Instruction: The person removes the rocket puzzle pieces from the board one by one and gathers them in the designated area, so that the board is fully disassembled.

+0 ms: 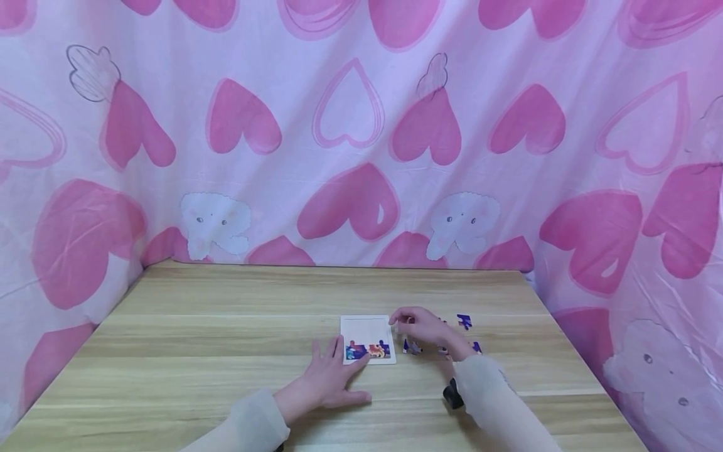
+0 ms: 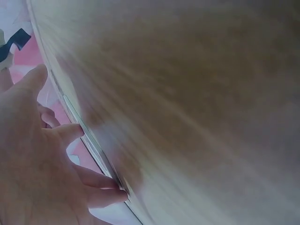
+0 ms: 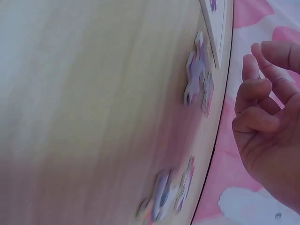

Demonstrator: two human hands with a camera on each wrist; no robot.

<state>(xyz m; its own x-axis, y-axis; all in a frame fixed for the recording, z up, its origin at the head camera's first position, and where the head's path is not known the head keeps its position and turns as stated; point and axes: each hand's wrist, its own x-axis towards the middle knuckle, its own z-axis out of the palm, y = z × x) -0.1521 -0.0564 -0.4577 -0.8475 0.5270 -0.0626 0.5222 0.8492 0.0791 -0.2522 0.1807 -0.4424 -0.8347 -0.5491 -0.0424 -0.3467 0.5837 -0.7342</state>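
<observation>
Two pale sleeves, left (image 1: 261, 419) and right (image 1: 490, 392), reached in over the near side of a wood-grain table (image 1: 226, 351), a black device (image 1: 452, 395) showing at the right wrist. The left hand (image 1: 330, 376) steadied a small white board (image 1: 367, 331), its fingers spread wide, the forefinger resting on the near edge, another finger at the left edge and the thumb stretched out to the right over the table. Laid pieces (image 1: 385, 349) of a colourful jigsaw, in purple, orange and blue, lined the near part of the board, while its far part showed pale. The right hand (image 1: 419, 325) hovered just beside the board's right edge, fingers loosely curled, thumb and forefinger only narrowly apart. Beneath it and farther right, loose pieces (image 1: 464, 321) lay scattered on the table, several of them partly hidden by the hand and forearm. Beyond the table's far edge hung a pink cloth (image 1: 271, 188) printed with hearts and white cartoon animals.
</observation>
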